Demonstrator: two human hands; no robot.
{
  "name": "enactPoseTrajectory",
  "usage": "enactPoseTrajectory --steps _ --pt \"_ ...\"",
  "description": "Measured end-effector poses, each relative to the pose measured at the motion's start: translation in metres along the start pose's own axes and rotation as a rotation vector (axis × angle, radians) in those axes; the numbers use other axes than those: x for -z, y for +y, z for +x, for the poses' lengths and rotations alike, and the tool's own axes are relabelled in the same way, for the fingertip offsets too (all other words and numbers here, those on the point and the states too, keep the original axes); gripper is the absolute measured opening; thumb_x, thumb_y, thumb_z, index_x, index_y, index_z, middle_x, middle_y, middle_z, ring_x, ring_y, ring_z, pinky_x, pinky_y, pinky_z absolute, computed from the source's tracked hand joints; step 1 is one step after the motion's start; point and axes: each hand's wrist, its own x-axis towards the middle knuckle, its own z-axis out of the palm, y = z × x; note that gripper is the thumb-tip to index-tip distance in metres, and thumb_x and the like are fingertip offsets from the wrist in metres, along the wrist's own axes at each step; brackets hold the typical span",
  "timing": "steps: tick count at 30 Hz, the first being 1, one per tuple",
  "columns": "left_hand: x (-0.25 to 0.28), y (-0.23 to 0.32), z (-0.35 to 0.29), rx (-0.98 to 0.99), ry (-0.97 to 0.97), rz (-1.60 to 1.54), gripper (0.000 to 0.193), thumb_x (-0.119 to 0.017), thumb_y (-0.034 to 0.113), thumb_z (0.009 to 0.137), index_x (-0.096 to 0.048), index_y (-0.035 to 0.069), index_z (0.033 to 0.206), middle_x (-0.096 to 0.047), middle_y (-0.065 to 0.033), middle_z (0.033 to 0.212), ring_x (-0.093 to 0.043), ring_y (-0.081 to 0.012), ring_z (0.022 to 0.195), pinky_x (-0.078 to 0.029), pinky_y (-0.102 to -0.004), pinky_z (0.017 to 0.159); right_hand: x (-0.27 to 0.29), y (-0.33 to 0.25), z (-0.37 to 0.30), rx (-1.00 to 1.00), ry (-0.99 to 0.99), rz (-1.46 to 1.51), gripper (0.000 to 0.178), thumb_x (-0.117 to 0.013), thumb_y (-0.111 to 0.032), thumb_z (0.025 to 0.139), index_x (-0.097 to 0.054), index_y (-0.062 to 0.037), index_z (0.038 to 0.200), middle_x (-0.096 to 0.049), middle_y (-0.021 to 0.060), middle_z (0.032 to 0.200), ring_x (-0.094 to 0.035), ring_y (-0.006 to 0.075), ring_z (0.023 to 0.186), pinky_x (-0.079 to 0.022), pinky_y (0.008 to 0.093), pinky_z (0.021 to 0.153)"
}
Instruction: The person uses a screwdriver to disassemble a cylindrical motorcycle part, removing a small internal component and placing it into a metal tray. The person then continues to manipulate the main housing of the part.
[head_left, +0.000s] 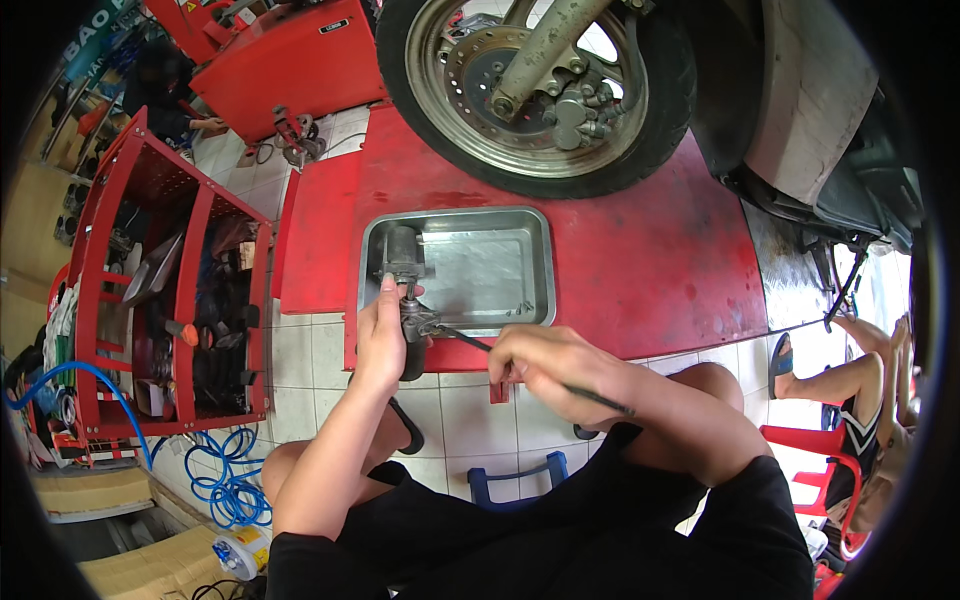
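My left hand (382, 335) is closed round a grey metal engine part (405, 250) with a cylindrical upper body and a narrower, branching lower end. The part is held upright over the left side of a shallow steel tray (549, 262), its lower end reaching past the near rim. My right hand (555, 365) grips a thin, dark, rod-like tool (465, 338) that slants across my fingers. Its far tip meets the lower end of the part; what kind of tip it has is too small to tell. A few small metal pieces (521, 308) lie inside the tray.
The tray stands on a red lift platform (650, 275). A motorcycle's front wheel (540, 95) rises behind it. To the left are a red tool cart (190, 300) and a coiled blue hose (225, 478). Another person's leg (835, 385) and a red chair (815, 450) are at right.
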Motion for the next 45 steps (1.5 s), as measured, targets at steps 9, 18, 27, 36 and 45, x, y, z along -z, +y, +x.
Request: enactPoseTrajectory --steps 9,18,27,36,45 --pt "0.018 0.007 0.009 0.104 -0.174 0.205 0.068 -0.038 0.058 0.103 -0.064 -0.005 0.111 -0.063 -0.0097 0.071 -0.061 -0.0161 0.053 -0.050 -0.0299 0.049 -0.016 0.004 -0.005 0.274 -0.159 -0.701 0.028 -0.066 -0.015 0.080 -0.060 -0.0059 0.106 -0.056 0.0116 0.097 -0.060 0.0242 0.097 -0.054 0.0366 0.078" --pt "-0.005 0.013 0.005 0.281 -0.132 -0.159 0.065 -0.039 0.057 0.103 -0.062 -0.003 0.110 -0.064 -0.0114 0.075 -0.063 -0.0213 0.055 -0.051 -0.0325 0.052 -0.010 0.010 0.008 0.122 0.520 -0.253 0.012 -0.079 -0.006 0.079 -0.069 -0.0023 0.086 -0.068 0.0110 0.078 -0.066 0.0239 0.065 -0.052 0.0340 0.056" --pt "-0.029 0.005 0.020 0.426 -0.075 -0.283 0.065 -0.042 0.058 0.102 -0.061 -0.003 0.111 -0.063 -0.0129 0.078 -0.063 -0.0255 0.055 -0.052 -0.0362 0.052 -0.002 0.008 0.015 -0.057 0.721 -0.012 0.023 -0.077 0.002 0.078 -0.069 0.0014 0.100 -0.072 0.0116 0.085 -0.071 0.0192 0.072 -0.056 0.0296 0.067" --pt "-0.039 -0.006 0.033 0.517 -0.153 -0.320 0.064 -0.037 0.060 0.101 -0.062 0.001 0.112 -0.064 -0.0119 0.081 -0.063 -0.0270 0.058 -0.053 -0.0387 0.054 0.019 0.007 0.010 -0.160 0.578 -0.244 0.019 -0.078 0.003 0.078 -0.071 0.0036 0.096 -0.071 0.0121 0.086 -0.071 0.0173 0.081 -0.058 0.0281 0.073" --pt "-0.047 -0.004 0.033 0.512 -0.153 -0.320 0.065 -0.037 0.059 0.102 -0.063 0.001 0.110 -0.063 -0.0119 0.080 -0.063 -0.0268 0.057 -0.053 -0.0386 0.054 0.017 0.020 0.010 -0.072 0.718 0.053 0.021 -0.075 0.006 0.077 -0.067 0.0021 0.096 -0.072 0.0123 0.089 -0.073 0.0193 0.086 -0.058 0.0296 0.073"
